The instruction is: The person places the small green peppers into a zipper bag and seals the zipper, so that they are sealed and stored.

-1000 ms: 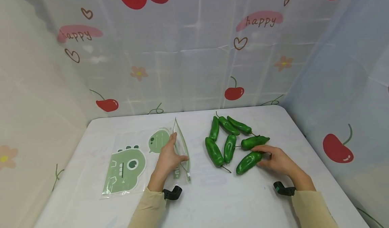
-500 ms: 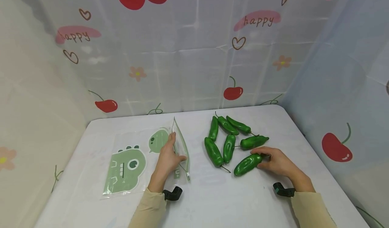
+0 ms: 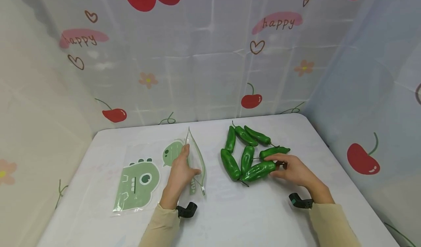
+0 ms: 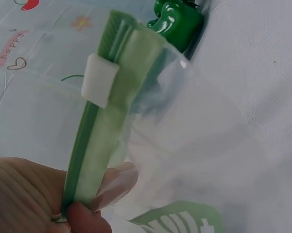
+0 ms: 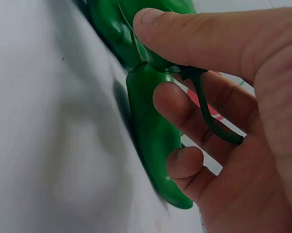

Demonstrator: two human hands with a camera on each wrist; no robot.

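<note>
Here, six green peppers (image 3: 247, 155) lie clustered, right-hand fingers (image 3: 278, 165) clamped on one, left-hand fingers (image 3: 186, 159) pinching one bag (image 3: 196, 159).

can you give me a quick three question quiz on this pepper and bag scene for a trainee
1. True or false: the left hand holds the zip bag by its open edge.
2. Which thing does the right hand grip? A) a green pepper B) the bag's white slider C) nothing
3. Fill in: the bag's print shows a green ____.

Key: 1 true. 2 A. 3 dinosaur.
</note>
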